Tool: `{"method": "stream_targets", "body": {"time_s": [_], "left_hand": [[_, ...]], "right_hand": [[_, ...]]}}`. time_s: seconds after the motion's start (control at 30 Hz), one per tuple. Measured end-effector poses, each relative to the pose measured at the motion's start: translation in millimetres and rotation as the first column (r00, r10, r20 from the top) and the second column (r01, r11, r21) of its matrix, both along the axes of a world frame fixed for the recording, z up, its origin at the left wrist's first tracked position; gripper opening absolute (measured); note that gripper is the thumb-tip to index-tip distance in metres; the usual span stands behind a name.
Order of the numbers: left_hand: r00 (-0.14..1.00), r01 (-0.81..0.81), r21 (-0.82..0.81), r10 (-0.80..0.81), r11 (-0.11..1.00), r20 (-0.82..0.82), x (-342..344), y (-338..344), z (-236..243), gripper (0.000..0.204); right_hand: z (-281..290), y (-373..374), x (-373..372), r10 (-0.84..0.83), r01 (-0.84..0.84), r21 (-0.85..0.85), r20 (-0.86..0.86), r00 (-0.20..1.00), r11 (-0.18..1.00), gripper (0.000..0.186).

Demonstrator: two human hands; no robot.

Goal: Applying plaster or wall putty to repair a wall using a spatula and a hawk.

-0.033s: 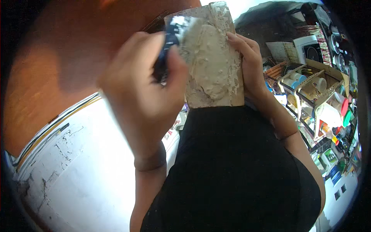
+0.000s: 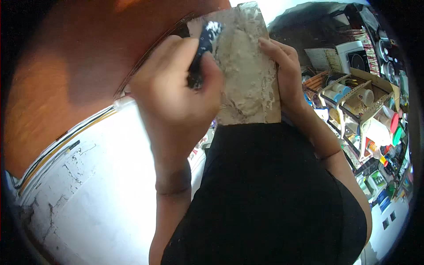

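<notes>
A worn, pale board (image 2: 247, 104) coated with uneven greyish paste is held upright in the upper middle. My left hand (image 2: 179, 81), blurred by motion, is closed on a dark tool (image 2: 205, 37) flecked with white, over the board's left part; the tool's working edge is too blurred to make out clearly. My right hand (image 2: 287, 70) grips the board's right edge, thumb on its face. The board's lower edge is at my black clothing (image 2: 274, 176).
A brown surface (image 2: 57, 66) fills the upper left, above a cracked white surface (image 2: 70, 185) with cables along its edge. At right are a crowded rack (image 2: 353, 97) of containers and bottles, a white appliance (image 2: 351, 55) and assorted household items.
My left hand and the dark tool have moved a little to the right across the board. The board has shifted very slightly right and down.
</notes>
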State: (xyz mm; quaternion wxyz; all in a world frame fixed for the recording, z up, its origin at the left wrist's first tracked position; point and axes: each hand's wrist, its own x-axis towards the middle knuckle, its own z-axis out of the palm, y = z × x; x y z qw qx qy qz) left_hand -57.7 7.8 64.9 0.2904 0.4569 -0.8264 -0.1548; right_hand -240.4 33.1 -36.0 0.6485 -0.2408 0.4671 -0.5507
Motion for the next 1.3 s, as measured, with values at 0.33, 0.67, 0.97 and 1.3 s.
{"method": "stream_targets", "body": {"time_s": [0.33,0.67,0.97,1.3], "left_hand": [[0.986,-0.126,-0.033,0.122,0.991,-0.111,5.3,2.6,3.8,0.013],[0.996,-0.089,-0.084,0.091,0.992,0.018,-5.6,7.1,5.8,0.011],[0.988,-0.118,-0.178,0.099,0.977,-0.115,-14.5,-0.4,15.5,0.005],[0.981,-0.126,0.245,0.157,0.961,-0.112,15.9,-8.9,0.8,0.014]], "right_hand": [[0.4,-0.2,-1.7,0.005,-0.005,-0.011,0.03,1.0,1.0,0.035],[5.1,-2.4,-10.4,0.066,-0.068,-0.066,-0.036,0.997,0.995,0.038],[7.1,1.4,-21.4,0.034,-0.034,-0.05,0.007,0.999,0.998,0.039],[9.7,4.8,-33.3,0.062,-0.062,-0.019,0.007,0.998,0.998,0.04]]}}
